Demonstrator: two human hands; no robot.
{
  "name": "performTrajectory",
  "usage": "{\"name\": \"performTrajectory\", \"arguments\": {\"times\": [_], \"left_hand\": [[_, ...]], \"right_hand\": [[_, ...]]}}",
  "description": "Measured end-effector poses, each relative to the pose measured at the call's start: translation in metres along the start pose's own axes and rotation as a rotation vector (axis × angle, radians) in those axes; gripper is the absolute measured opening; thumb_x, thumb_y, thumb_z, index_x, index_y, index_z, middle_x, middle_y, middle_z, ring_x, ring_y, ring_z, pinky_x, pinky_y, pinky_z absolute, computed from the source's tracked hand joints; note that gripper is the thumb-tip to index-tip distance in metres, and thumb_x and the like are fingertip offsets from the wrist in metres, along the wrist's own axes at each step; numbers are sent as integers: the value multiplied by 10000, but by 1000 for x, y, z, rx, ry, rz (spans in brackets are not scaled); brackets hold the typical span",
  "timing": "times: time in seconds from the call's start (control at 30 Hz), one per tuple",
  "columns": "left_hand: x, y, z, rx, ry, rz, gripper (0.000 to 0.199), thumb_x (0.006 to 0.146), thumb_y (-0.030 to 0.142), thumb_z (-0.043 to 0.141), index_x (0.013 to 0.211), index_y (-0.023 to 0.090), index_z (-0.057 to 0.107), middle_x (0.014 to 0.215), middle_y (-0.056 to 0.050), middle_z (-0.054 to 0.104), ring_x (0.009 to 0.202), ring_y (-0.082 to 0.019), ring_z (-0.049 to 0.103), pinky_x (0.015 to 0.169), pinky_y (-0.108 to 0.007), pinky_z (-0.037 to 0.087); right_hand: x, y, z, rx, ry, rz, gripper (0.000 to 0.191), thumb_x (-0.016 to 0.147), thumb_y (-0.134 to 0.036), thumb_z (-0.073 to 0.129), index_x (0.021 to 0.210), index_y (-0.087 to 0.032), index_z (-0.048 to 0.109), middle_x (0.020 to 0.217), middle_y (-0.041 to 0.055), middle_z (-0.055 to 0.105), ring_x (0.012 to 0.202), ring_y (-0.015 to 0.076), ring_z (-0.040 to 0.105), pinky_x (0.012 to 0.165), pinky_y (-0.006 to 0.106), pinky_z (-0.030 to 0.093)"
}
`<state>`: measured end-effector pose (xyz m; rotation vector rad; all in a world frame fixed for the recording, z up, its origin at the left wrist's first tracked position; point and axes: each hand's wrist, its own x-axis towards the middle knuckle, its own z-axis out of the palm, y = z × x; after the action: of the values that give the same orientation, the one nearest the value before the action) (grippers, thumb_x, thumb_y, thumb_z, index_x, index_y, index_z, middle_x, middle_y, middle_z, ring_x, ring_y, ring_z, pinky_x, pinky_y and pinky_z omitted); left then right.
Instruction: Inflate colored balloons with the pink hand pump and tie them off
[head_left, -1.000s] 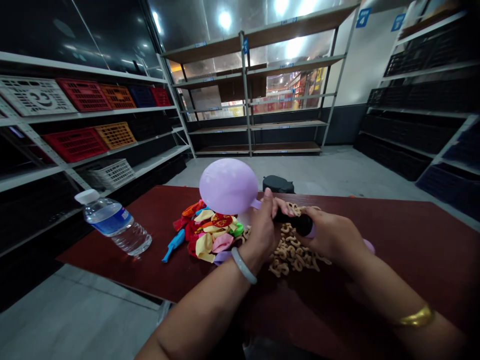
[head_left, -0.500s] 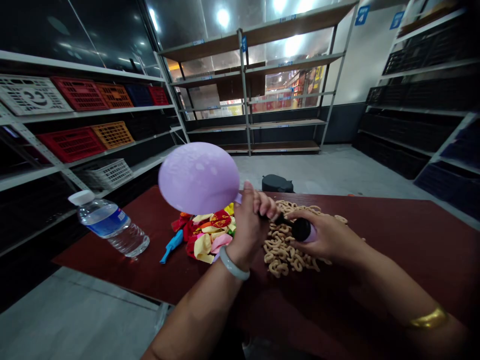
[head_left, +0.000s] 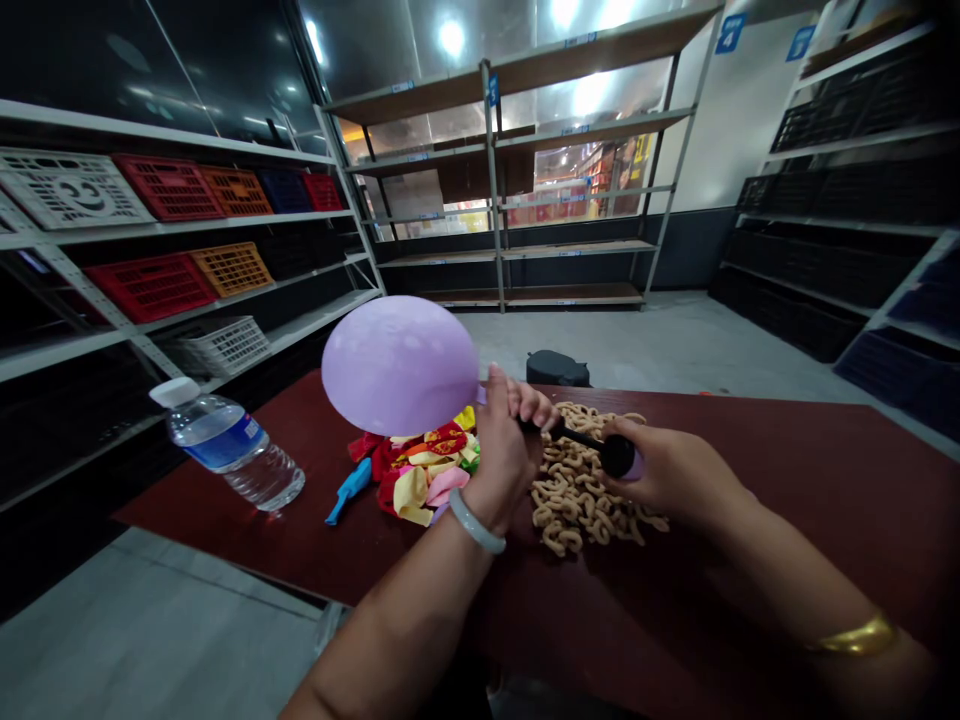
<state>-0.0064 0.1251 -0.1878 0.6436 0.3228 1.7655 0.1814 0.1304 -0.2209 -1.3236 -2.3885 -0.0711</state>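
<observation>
An inflated purple balloon [head_left: 400, 366] points left from my left hand [head_left: 511, 430], whose fingers wrap round the balloon's neck and the front of a black hand pump. Closed on the purple and black rear end of the pump [head_left: 619, 456] is my right hand [head_left: 671, 470]. The pump's thin black rod shows between the two hands. Below the balloon lies a pile of limp balloons [head_left: 416, 480] in red, yellow, pink and other colours, with a blue one [head_left: 350, 490] at its left. Tan ring-shaped pieces [head_left: 574, 500] are heaped under and between my hands.
A clear water bottle [head_left: 234, 445] with a white cap stands at the left of the dark red table [head_left: 787, 480]. Shelves with coloured crates [head_left: 169, 188] line the left. A black object [head_left: 557, 369] is beyond the table's far edge.
My right hand has moved a little to the right with the pump's rear end, and more of the rod shows. My left hand still holds the front and the balloon's neck.
</observation>
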Motion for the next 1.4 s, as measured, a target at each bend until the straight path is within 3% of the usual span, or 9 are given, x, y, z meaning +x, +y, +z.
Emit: {"name": "performTrajectory", "arguments": {"times": [0.13, 0.27, 0.47, 0.63, 0.73, 0.87, 1.07, 1.2, 1.4], "left_hand": [[-18, -25, 7, 14, -62, -91, 542, 883, 553, 535, 542, 180, 339, 473, 45, 329, 431, -85, 390, 474, -244, 341], [-26, -30, 11, 21, -75, -122, 542, 897, 539, 520, 536, 179, 336, 480, 39, 332, 447, -92, 418, 488, -249, 359], [-14, -1, 10, 39, -63, -45, 533, 891, 529, 538, 539, 184, 334, 462, 50, 306, 419, -88, 381, 472, -251, 345], [9, 34, 0, -18, 23, 92, 543, 888, 498, 561, 523, 191, 302, 436, 57, 279, 384, -84, 348, 431, -246, 285], [17, 42, -6, -27, 76, 122, 552, 893, 474, 564, 511, 195, 279, 425, 57, 273, 376, -83, 343, 427, -248, 277], [14, 30, -5, -32, 73, 125, 529, 884, 483, 577, 536, 194, 303, 445, 62, 285, 389, -77, 340, 436, -241, 280], [-9, -8, 6, -7, -17, 10, 531, 888, 536, 540, 554, 185, 322, 475, 51, 313, 429, -83, 366, 477, -244, 328], [-23, -28, 10, 46, -15, -73, 531, 881, 561, 532, 561, 187, 334, 498, 41, 351, 458, -93, 406, 529, -259, 386], [-19, -28, 8, 55, 5, -88, 537, 893, 559, 510, 547, 184, 342, 494, 41, 350, 451, -90, 392, 542, -266, 395]], "right_hand": [[-1, -11, 0, -23, 22, -14, 407, 779, -522, 600, 1124, -308, 610, 919, 22, 740, 779, 254, 695, 603, 343, 453], [-3, -20, -1, -19, 72, -46, 460, 794, -517, 600, 1202, -304, 586, 1059, 36, 731, 832, 267, 699, 631, 360, 473], [1, -20, 1, 25, 150, -98, 491, 819, -512, 593, 1267, -312, 569, 1081, 38, 723, 863, 241, 693, 664, 338, 498], [3, 12, -2, -123, 196, -92, 451, 825, -518, 576, 1213, -293, 615, 990, 46, 721, 780, 225, 681, 593, 324, 459], [3, 25, 0, -189, 221, -82, 426, 824, -481, 579, 1192, -272, 623, 943, 50, 710, 759, 227, 670, 571, 323, 429], [3, 19, 9, -216, 199, -75, 411, 845, -440, 551, 1184, -211, 595, 958, 83, 701, 792, 240, 664, 592, 329, 428], [-1, -11, 11, -148, 184, -42, 440, 856, -456, 533, 1211, -197, 552, 1074, 105, 699, 898, 260, 667, 653, 341, 451], [-3, -27, 5, -149, 206, -34, 435, 835, -483, 557, 1169, -203, 572, 1029, 89, 715, 821, 252, 676, 622, 342, 427], [2, -26, 5, -147, 188, -10, 417, 821, -590, 538, 1041, -243, 610, 937, 61, 729, 759, 236, 671, 555, 318, 382]]}}
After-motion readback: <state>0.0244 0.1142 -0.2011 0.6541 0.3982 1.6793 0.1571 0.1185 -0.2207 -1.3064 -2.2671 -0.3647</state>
